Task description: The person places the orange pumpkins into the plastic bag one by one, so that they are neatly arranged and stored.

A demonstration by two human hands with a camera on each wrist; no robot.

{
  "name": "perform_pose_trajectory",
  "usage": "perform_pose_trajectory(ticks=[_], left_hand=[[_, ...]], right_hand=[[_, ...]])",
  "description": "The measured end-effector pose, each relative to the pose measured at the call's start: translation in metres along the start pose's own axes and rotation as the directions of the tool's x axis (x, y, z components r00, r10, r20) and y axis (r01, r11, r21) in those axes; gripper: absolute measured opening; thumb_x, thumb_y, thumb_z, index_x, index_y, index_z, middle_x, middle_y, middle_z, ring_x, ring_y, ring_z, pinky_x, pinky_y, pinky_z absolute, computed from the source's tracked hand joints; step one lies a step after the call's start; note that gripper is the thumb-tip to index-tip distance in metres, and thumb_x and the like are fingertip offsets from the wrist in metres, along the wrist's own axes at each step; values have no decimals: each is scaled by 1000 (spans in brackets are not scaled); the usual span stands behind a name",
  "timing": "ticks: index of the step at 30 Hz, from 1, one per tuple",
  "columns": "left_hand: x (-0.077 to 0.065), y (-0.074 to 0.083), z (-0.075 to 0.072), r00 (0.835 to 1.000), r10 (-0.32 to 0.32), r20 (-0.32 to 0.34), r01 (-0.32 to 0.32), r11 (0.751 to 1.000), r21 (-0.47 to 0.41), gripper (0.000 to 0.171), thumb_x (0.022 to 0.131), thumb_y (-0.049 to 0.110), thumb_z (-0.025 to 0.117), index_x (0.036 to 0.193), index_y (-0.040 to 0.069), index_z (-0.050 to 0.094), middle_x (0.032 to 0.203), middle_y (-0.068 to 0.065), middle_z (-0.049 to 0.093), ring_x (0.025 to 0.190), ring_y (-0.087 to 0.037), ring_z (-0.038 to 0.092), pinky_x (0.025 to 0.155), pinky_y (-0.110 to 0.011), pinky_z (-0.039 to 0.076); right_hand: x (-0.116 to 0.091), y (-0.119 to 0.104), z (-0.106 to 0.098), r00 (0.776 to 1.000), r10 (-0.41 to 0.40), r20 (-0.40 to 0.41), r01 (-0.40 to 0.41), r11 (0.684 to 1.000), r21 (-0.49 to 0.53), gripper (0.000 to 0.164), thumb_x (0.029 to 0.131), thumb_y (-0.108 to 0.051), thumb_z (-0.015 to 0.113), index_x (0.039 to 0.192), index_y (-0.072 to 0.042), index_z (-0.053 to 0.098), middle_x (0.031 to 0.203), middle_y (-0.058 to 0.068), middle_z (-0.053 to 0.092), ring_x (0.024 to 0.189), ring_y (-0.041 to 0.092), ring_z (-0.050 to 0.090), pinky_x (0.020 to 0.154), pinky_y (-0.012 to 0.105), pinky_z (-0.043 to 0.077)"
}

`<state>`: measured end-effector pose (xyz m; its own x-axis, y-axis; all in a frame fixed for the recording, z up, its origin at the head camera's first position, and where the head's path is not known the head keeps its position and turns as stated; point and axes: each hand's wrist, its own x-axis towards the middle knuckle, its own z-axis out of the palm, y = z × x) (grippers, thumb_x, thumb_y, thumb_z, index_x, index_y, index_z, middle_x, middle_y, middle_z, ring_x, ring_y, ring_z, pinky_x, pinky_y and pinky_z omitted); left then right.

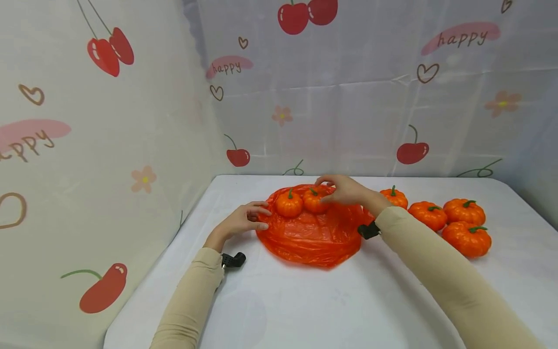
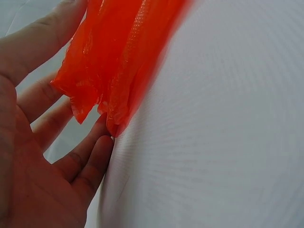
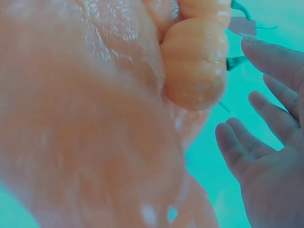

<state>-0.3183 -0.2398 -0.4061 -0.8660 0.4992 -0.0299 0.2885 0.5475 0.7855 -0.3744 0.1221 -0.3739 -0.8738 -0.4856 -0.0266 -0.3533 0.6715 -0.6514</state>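
Note:
An orange-red plastic bag (image 1: 314,242) lies spread on the white table, with two small orange pumpkins (image 1: 289,203) side by side on its far part. At the bag's left edge is my left hand (image 1: 239,220), thumb and fingers parted and loosely bent. The left wrist view has its fingertips (image 2: 102,147) right at the crumpled edge of the plastic. My right hand (image 1: 346,190) hovers over the right-hand pumpkin (image 1: 315,201), partly hiding it. In the right wrist view, spread fingers (image 3: 266,111) stand apart from the nearest pumpkin (image 3: 197,66), holding nothing.
Several more orange pumpkins (image 1: 464,212) with green stems sit on the table (image 1: 296,310) to the right, beyond my right forearm. A white curtain (image 1: 348,111) printed with cherries and hearts rises behind the table, and another such sheet (image 1: 165,121) hangs on the left.

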Motion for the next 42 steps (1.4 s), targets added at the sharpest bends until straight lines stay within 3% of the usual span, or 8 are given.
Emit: perform_pose_trajectory(ticks=[7, 15, 22, 31, 42], left_hand=[[-1, 2, 0, 1000, 17, 6, -17, 1000, 5, 45, 91, 21, 80, 130, 3, 70, 159, -15, 44, 119, -31, 56, 94, -33, 51], [-2, 2, 0, 1000, 17, -2, -17, 1000, 11, 45, 91, 20, 80, 131, 2, 69, 159, -15, 44, 122, -32, 56, 97, -33, 51], [12, -35, 7, 998, 34, -46, -34, 999, 9, 41, 89, 28, 82, 127, 15, 74, 157, -2, 48, 124, -28, 56, 100, -39, 53], [12, -36, 6, 998, 35, -46, -35, 999, 12, 40, 89, 28, 82, 127, 16, 73, 157, -2, 48, 124, -28, 56, 98, -35, 54], [13, -37, 6, 999, 34, -41, -34, 999, -1, 42, 90, 27, 81, 129, 14, 72, 158, -4, 46, 128, -29, 55, 105, -43, 52]], right_hand=[[-23, 0, -14, 998, -66, 4, 66, 998, -9, 51, 94, -21, 76, 141, -14, 57, 152, 17, 52, 141, 45, 48, 105, 58, 52], [-55, 2, -32, 994, -106, -11, 106, 994, 30, 49, 94, -21, 77, 139, -17, 59, 149, 17, 55, 139, 44, 51, 106, 56, 52], [-80, 8, -40, 995, -96, -26, 97, 995, 30, 50, 93, -25, 78, 139, -19, 59, 146, 10, 59, 136, 40, 55, 105, 54, 53], [-116, 9, -40, 988, -146, -47, 145, 989, -15, 52, 92, -28, 79, 139, -19, 60, 143, 10, 62, 130, 39, 59, 97, 46, 59], [-160, 24, -46, 991, -57, -119, 52, 998, -40, 55, 92, -32, 79, 142, -21, 58, 144, 15, 60, 127, 44, 59, 89, 49, 62]])
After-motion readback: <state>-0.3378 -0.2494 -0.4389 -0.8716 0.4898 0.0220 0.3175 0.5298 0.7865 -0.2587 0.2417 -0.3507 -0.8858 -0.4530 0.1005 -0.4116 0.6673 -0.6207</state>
